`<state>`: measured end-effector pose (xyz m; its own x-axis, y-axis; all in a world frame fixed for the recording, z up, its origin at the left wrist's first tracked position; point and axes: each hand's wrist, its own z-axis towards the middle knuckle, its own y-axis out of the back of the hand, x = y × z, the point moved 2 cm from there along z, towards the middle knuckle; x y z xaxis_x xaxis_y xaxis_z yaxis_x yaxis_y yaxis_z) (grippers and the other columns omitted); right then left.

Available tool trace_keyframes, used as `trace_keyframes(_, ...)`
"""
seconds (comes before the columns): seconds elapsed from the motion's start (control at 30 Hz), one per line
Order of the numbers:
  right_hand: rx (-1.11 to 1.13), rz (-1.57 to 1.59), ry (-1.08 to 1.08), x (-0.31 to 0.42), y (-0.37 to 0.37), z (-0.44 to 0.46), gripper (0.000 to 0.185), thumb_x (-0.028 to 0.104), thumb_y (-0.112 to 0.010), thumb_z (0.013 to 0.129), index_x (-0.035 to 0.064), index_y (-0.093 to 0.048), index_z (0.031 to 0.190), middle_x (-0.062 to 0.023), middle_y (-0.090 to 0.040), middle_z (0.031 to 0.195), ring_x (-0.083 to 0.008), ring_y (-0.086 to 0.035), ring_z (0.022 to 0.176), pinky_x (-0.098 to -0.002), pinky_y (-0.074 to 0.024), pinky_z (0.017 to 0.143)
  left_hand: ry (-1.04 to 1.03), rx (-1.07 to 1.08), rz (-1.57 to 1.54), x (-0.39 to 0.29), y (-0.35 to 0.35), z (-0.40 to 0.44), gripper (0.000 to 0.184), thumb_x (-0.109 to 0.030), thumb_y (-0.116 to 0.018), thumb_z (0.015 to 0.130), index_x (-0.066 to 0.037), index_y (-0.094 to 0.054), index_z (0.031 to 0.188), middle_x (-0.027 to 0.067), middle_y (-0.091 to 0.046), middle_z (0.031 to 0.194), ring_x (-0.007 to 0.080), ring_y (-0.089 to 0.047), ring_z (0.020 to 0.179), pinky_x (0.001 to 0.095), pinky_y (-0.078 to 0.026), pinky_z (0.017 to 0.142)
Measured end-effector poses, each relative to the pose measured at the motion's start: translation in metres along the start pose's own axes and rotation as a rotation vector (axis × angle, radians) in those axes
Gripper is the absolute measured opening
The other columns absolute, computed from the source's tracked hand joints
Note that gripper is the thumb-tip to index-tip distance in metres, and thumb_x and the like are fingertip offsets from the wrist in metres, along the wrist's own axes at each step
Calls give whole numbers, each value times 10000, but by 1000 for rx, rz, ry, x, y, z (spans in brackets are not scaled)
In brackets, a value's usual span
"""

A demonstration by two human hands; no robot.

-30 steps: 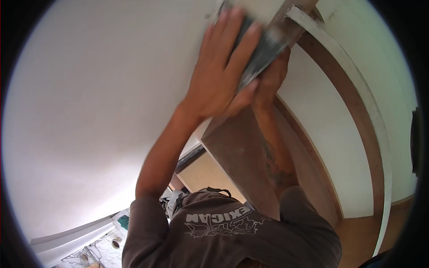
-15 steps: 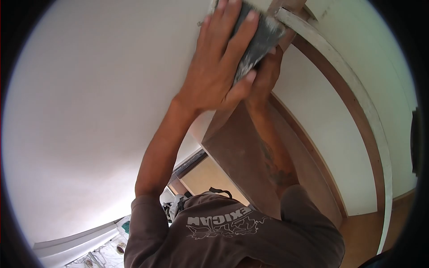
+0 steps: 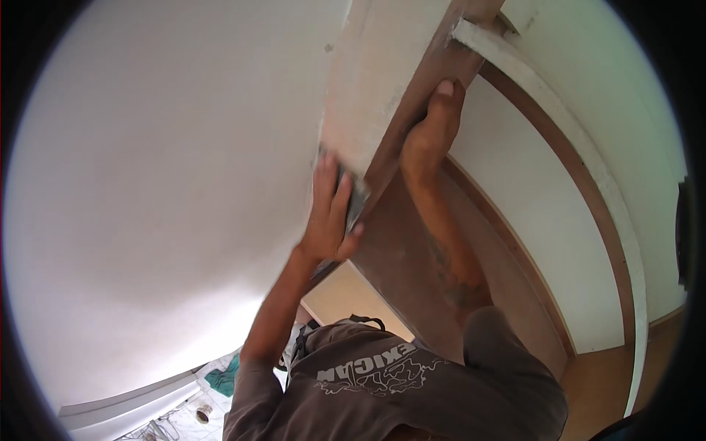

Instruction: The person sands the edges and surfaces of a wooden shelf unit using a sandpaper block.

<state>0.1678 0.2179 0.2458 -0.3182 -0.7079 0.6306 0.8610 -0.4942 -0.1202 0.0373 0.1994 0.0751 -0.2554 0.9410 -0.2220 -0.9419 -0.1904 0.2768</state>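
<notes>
the left hand (image 3: 324, 234) grips a dark block (image 3: 358, 203) against the pale strip (image 3: 368, 92), fingers extended. the right hand (image 3: 432, 136) grips the brown board (image 3: 419, 95) alongside.

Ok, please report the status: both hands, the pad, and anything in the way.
Left hand holding grey pad against pale panel. Right hand on brown board. No blockage seen by pad; curved white strip meets board beyond right hand.
</notes>
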Motion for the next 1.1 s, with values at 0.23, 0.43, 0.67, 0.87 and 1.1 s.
trace_keyframes(0.23, 11, 28, 10, -17, -9, 1, 421, 358, -400, 1049, -44, -496, 1130, -124, -523, 884, -225, -484, 801, -377, -417, 760, -279, -17, -46, 11, 45, 154, 842, -422, -455, 946, 29, -149, 1588, 304, -66, 1648, 473, -54, 1531, 599, -44, 1204)
trace_keyframes(0.43, 0, -8, 6, 3, 1, -1, 370, 330, -398, 1051, -14, -534, 1043, -68, -495, 924, -199, -445, 869, -341, -381, 836, 81, 125, -38, 21, -10, -85, 905, -261, -534, 870, 66, -75, 1578, 359, -3, 1624, 520, 7, 1514, 584, -13, 1214)
trace_keyframes(0.67, -51, -47, 180, -19, -4, 5, 400, 309, -383, 1068, -66, -517, 1038, -160, -525, 967, -268, -484, 831, -400, -410, 807, 131, 81, -148, 10, 1, -59, 852, -197, -558, 822, 85, -203, 1544, 377, -124, 1599, 548, -123, 1491, 608, -96, 1207)
trace_keyframes(0.87, 60, 45, 75, -63, 15, 4, 485, 398, -393, 1041, -46, -539, 1171, -129, -555, 1149, -229, -522, 1022, -366, -423, 936, -123, -29, -77, 12, 13, 82, 827, -290, -560, 835, 10, -286, 1555, 268, -189, 1636, 468, -163, 1516, 587, -134, 1209)
trace_keyframes(1.1, -29, 87, -8, -38, -5, 0, 489, 408, -388, 1040, -35, -547, 1174, -108, -557, 1179, -210, -523, 1058, -340, -425, 958, 254, 59, -126, 11, -12, -99, 797, -143, -499, 813, 86, -251, 1535, 330, -156, 1617, 477, -148, 1514, 561, -135, 1227)
